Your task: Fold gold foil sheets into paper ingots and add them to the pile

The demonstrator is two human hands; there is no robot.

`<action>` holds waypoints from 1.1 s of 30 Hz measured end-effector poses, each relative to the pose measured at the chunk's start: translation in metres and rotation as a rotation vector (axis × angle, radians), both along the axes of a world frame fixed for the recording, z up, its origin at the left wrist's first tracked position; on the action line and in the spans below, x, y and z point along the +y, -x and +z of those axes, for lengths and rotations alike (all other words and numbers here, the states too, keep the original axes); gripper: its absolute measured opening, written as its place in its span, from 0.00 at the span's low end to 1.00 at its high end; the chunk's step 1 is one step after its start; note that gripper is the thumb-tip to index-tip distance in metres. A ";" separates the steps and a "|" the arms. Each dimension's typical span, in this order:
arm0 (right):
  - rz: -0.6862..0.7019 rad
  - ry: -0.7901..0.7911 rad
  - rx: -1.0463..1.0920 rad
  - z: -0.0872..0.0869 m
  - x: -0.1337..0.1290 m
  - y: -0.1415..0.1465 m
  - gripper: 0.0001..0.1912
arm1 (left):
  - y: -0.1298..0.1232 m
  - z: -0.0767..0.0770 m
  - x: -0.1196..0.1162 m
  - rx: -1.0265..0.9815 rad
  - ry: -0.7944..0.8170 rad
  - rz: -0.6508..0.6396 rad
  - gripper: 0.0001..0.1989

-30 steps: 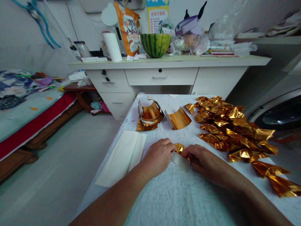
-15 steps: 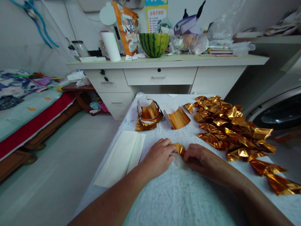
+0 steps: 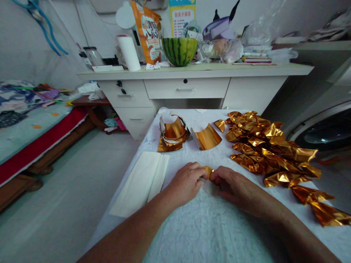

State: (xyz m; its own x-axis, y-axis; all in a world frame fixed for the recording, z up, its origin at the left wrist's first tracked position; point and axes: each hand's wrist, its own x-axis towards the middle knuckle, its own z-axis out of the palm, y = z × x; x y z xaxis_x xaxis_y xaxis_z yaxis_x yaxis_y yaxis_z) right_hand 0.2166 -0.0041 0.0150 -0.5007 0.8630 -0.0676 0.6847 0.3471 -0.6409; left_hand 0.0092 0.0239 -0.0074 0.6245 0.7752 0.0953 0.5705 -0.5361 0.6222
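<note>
My left hand (image 3: 189,182) and my right hand (image 3: 231,186) meet over the cloth-covered table (image 3: 192,233), fingers closed around a small piece of gold foil (image 3: 207,171). A pale, thin sheet (image 3: 210,187) shows just below the foil, between the hands; the fingers hide most of both. Left of my left hand lies a stack of white paper sheets (image 3: 139,179). Beyond the hands are curled gold foil sheets (image 3: 175,131) and a single curved gold foil sheet (image 3: 208,137). To the right spreads a heap of folded, twisted gold foil pieces (image 3: 260,146).
Behind the table stands a white desk (image 3: 186,87) holding a watermelon-patterned bowl (image 3: 179,52), an orange snack bag (image 3: 149,36) and a white paper roll (image 3: 128,53). A bed (image 3: 33,135) is at the left. At the right is a front-loading washing machine (image 3: 326,113).
My right hand has shifted slightly left, closer to my left hand. Less of the gold foil and the pale sheet shows between the fingers.
</note>
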 end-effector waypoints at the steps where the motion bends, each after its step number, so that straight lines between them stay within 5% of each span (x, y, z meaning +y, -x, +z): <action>1: 0.002 0.003 -0.010 0.000 0.000 0.000 0.13 | 0.000 0.000 0.000 -0.001 0.001 -0.001 0.10; 14: 0.115 0.024 0.038 -0.002 0.003 -0.004 0.09 | 0.000 0.007 -0.004 0.025 0.027 -0.067 0.09; 20: 0.066 0.019 0.061 -0.001 0.004 0.000 0.07 | -0.002 0.004 -0.006 0.002 0.050 -0.017 0.13; 33: -0.076 0.056 0.075 -0.005 0.002 0.003 0.05 | -0.011 0.004 -0.008 0.015 0.058 0.047 0.04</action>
